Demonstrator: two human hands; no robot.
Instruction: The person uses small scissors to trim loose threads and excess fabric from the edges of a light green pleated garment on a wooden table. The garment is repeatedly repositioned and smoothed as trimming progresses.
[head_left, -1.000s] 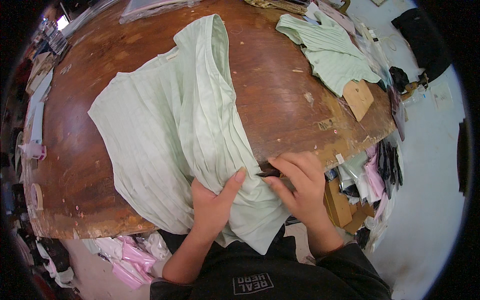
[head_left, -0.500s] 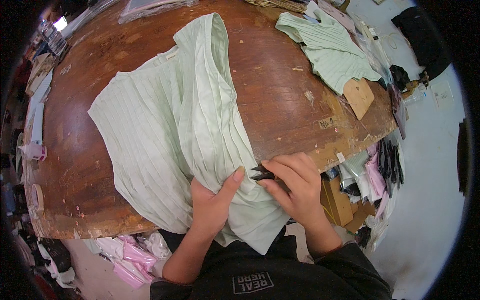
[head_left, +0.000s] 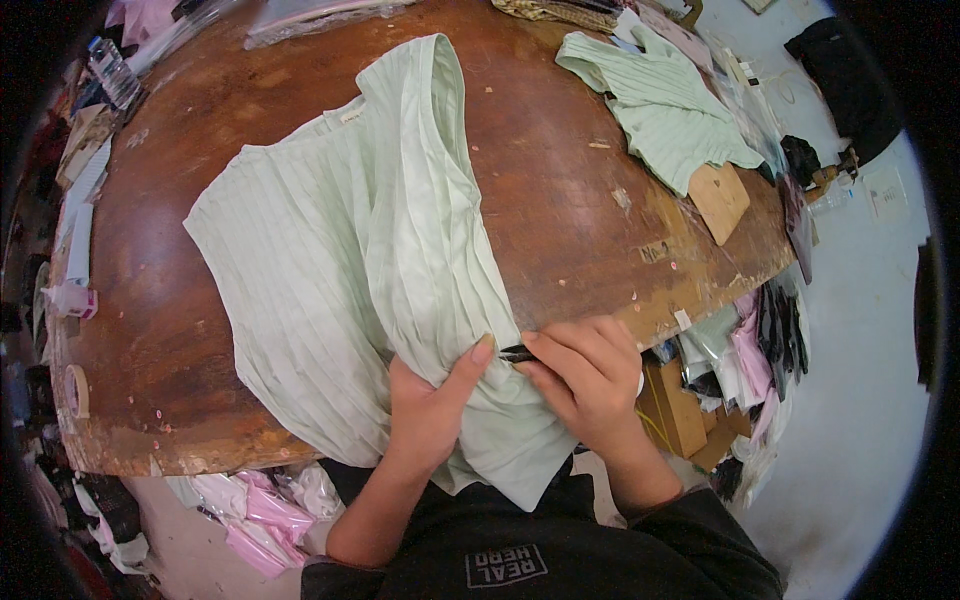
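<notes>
Head view, left hand (head_left: 430, 405): is pinching pale-green pleated fabric garment (head_left: 300, 260).
Right hand (head_left: 588, 378): is pinching slim black pointed tool (head_left: 516, 354).
Tool: ideally is sparing the garment's folds.

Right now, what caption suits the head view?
Left hand grips a pale-green pleated top; right hand holds small black snips at the fabric.

This is looking like a garment workshop: a pale green pleated fabric top (head_left: 290, 260) is lying across a large scuffed brown wooden table (head_left: 560, 230), and pink-and-white plastic-wrapped bundles (head_left: 265, 520) are sitting below its near left edge
</notes>
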